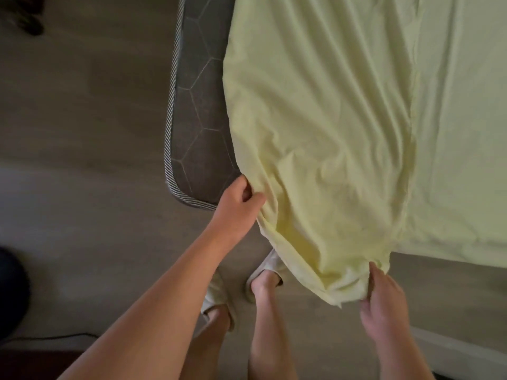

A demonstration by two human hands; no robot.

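Observation:
A pale yellow sheet [343, 119] lies crumpled over a mattress, and a fold of it hangs down past the near edge. The dark grey mattress [200, 111], quilted in hexagons with striped piping, shows bare along its left side and near-left corner. My left hand [238, 204] grips the sheet's left edge right at that corner, thumb and fingers curled into the cloth. My right hand [381, 294] pinches the hanging fold at its lowest point, below the mattress edge.
Grey-brown floor [82, 133] fills the left half. My two feet in light slippers [263, 272] stand close to the mattress corner. A dark object [11, 294] sits at the left edge and a cable [55, 337] runs along the floor.

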